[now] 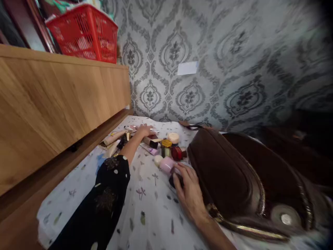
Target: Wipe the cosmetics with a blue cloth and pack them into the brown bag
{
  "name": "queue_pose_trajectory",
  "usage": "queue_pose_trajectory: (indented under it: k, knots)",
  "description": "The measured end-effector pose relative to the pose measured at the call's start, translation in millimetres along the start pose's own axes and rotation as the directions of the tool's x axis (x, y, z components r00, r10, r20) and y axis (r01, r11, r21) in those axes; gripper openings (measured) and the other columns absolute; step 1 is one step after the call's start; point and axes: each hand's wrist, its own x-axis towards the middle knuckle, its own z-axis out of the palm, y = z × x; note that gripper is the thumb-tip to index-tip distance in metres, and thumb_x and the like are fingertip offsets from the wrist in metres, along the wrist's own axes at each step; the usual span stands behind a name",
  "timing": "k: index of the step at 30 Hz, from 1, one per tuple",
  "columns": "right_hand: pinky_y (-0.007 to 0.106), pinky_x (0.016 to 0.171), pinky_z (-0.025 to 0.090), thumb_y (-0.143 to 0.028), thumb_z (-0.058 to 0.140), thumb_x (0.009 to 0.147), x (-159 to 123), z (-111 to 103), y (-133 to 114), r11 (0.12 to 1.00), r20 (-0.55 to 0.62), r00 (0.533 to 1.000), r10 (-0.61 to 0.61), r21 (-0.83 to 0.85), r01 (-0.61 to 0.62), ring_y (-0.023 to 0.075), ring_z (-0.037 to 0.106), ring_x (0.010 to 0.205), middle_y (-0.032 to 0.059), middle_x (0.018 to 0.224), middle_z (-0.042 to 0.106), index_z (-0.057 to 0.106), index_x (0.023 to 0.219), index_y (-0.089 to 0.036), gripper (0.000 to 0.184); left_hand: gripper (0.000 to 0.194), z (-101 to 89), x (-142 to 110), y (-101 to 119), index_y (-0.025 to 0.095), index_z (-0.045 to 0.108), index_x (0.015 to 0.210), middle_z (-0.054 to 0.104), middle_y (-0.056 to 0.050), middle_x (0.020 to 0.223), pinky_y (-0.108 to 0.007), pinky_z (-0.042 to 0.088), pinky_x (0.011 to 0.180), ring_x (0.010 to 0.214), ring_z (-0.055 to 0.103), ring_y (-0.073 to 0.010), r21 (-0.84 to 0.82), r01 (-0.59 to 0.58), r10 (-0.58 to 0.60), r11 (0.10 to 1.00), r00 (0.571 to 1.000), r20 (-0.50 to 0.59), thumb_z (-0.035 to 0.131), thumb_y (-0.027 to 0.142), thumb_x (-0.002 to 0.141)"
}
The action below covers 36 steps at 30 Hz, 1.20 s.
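Dark item: half hidden, pinched in right hand; pink bottle just beyond fingertips.
Left hand: fingertips blurred; cannot tell its grip.

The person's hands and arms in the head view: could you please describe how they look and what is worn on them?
The left arm wears a loose black sleeve with scattered whitish dots and brownish flower-like motifs, ending partway along the forearm. No sleeve shows on the right forearm. The left hand and right hand are gloveless.
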Motion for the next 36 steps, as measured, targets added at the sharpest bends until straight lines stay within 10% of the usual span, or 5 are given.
queue_pose_trajectory:
  k: [6,17,24,29,36]
  knots:
    - [0.049,0.098,0.048,-0.028,0.046,0.099,-0.5,-0.4,0.7,1.0,-0.013,1.0,0.003,0.013,-0.002,0.0277,0.057,0.113,0.0135,0.119,0.064,0.06,0.118,-0.018,0.026,0.036,-5.0,-3.3,-8.6,0.016,0.059,0.127,0.061,-0.01,0.127,-0.044,0.057,0.091,0.108,0.064,-0.0233,0.007,-0.025,0.025,1.0,0.999,-0.029,0.061,0.035,0.096]
    - [0.051,0.097,0.048,-0.028,0.047,0.097,0.9,-0.6,-2.9,0.998,-0.026,0.998,0.058,-0.009,-0.058,0.0301,0.056,0.113,0.0144,0.12,0.063,0.061,0.118,-0.018,0.027,0.039,-28.1,-49.7,0.3,0.024,0.054,0.136,0.056,-0.015,0.135,-0.06,0.038,0.106,0.128,0.05,-0.034,0.027,-0.125,0.128,0.992,0.978,-0.164,0.042,0.019,0.099]
    - [0.054,0.105,0.045,-0.029,0.047,0.096,3.7,-2.4,-2.7,0.989,-0.093,0.986,0.137,0.069,-0.131,0.0308,0.051,0.123,0.0178,0.131,0.055,0.049,0.135,-0.016,0.041,0.048,-5.2,-96.4,107.9,0.025,0.047,0.141,0.061,-0.009,0.128,-0.032,0.045,0.099,0.12,0.057,-0.0238,-0.005,-0.704,0.697,0.71,0.704,-0.139,0.053,0.039,0.096]
    - [0.056,0.109,0.043,-0.032,0.045,0.096,3.2,-2.3,-0.5,0.98,-0.065,0.984,0.167,0.121,-0.158,0.0304,0.049,0.128,0.0181,0.134,0.052,0.046,0.138,-0.017,0.044,0.04,-10.7,-88.7,117.5,0.024,0.059,0.121,0.068,-0.006,0.118,-0.03,0.048,0.082,0.105,0.065,-0.0243,-0.041,-0.622,0.623,0.782,0.782,0.016,0.064,0.046,0.088]
    - [0.055,0.111,0.042,-0.033,0.044,0.096,0.7,1.9,3.3,0.968,-0.065,0.975,0.213,0.151,-0.202,0.0312,0.049,0.13,0.0188,0.135,0.05,0.048,0.136,-0.016,0.044,0.039,-11.0,-101.4,90.9,0.025,0.059,0.12,0.068,-0.006,0.115,-0.034,0.048,0.086,0.107,0.063,-0.0266,-0.064,-0.55,0.538,0.833,0.831,-0.143,0.066,0.04,0.085]
